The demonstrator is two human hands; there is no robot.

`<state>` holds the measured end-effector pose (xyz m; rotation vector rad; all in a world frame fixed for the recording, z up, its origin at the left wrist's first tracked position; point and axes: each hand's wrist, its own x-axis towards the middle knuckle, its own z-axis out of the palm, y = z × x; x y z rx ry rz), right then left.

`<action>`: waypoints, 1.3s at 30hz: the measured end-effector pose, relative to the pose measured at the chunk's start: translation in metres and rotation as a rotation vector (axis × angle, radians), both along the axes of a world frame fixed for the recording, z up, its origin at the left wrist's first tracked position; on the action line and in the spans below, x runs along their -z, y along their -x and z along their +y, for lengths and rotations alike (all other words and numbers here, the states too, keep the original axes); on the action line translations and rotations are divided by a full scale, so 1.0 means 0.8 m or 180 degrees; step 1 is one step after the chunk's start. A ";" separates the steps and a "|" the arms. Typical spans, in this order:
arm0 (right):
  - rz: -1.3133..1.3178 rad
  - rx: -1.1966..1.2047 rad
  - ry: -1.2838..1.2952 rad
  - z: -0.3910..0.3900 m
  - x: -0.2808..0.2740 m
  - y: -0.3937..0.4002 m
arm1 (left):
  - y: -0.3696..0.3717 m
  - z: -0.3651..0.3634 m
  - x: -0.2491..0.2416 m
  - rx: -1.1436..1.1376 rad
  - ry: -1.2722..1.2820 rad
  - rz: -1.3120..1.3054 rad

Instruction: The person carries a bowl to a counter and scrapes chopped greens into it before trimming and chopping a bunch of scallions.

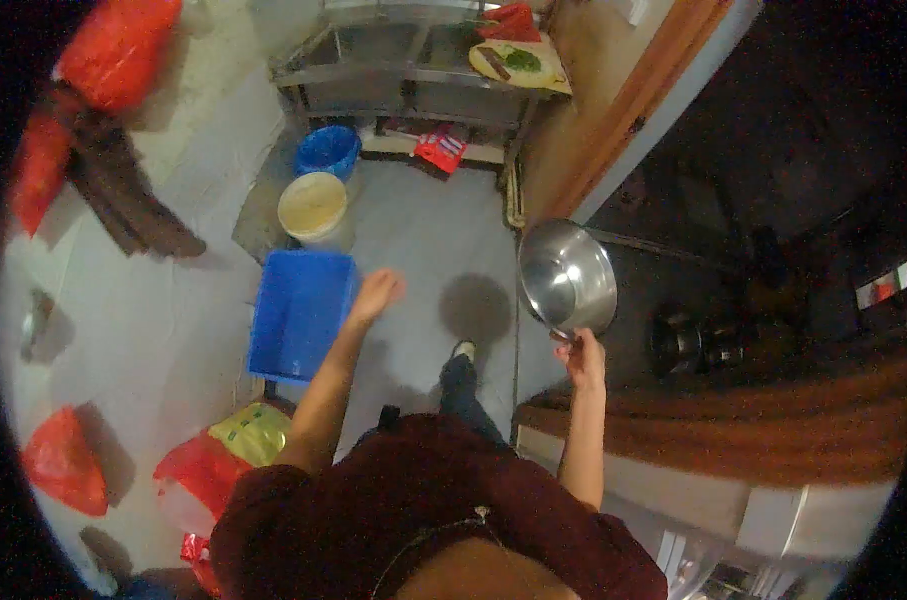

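My right hand (583, 358) grips a shiny stainless steel bowl (565, 282) by its near rim. The bowl is tilted, so its inside faces me. My left hand (377, 293) hangs in the air just right of a blue plastic crate (301, 312), apart from it. Its fingers are smeared by motion, so how far they are bent does not show.
Ahead stands a metal sink unit (413, 72) with a cutting board (533, 68) bearing chopped greens and a knife. A white bucket (313, 205) and a blue bucket (328, 150) line the left. Red bags (65, 460) hang or lie leftward. A doorway frame (623, 110) rises right.
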<state>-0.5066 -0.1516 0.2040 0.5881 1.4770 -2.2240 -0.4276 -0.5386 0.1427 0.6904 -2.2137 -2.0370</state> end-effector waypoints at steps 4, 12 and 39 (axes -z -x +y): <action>0.0156 -0.0130 0.0230 -0.049 -0.010 0.181 | 0.131 -0.011 0.035 -0.0187 -0.0102 0.0210; 0.0386 -0.0487 0.0247 -0.207 -0.054 0.495 | 0.172 -0.172 0.126 -0.0935 -0.1119 0.0063; 0.0483 -0.0857 0.0217 -0.459 0.006 1.232 | 0.914 -0.322 -0.072 -0.0366 -0.0277 0.0306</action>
